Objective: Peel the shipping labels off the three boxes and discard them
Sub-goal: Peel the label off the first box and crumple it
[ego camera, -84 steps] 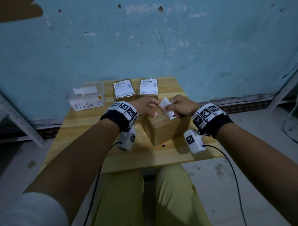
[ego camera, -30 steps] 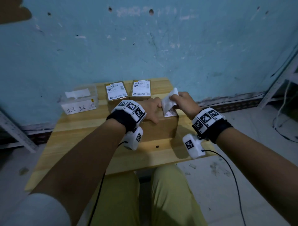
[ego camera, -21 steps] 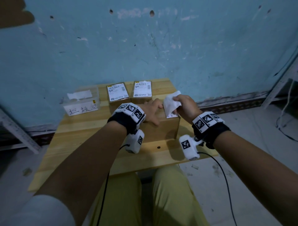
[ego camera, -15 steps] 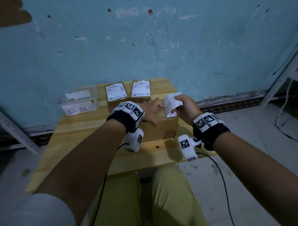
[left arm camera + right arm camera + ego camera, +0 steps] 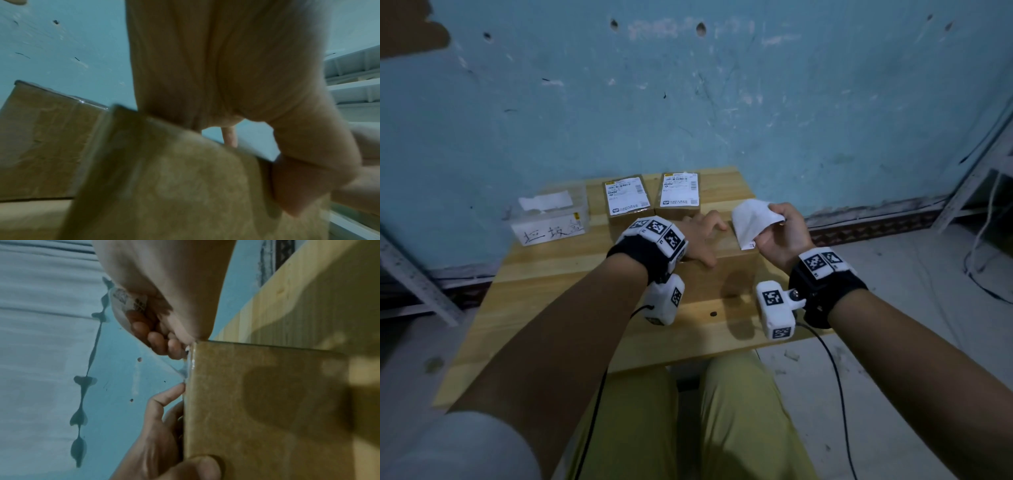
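A brown cardboard box (image 5: 722,274) stands near the table's front. My left hand (image 5: 698,236) lies over its top, fingers bent onto the top face and thumb hooked down the near face. In the left wrist view that thumb (image 5: 298,178) presses the box (image 5: 185,186). My right hand (image 5: 774,221) pinches the white shipping label (image 5: 750,217), lifted above the box's right edge with only its lower corner still at the box. The right wrist view shows the label (image 5: 127,305) bunched in my right hand (image 5: 144,324) beside the box (image 5: 267,402).
Two more boxes with labels on top, one on the left (image 5: 625,200) and one on the right (image 5: 679,195), sit at the back of the wooden table (image 5: 551,301). A clear bin (image 5: 551,222) with handwriting and a white label inside stands at the back left. A blue wall rises behind.
My right hand has pulled the label up and to the right, peeling most of it off the box top. My left hand has stayed on the box.
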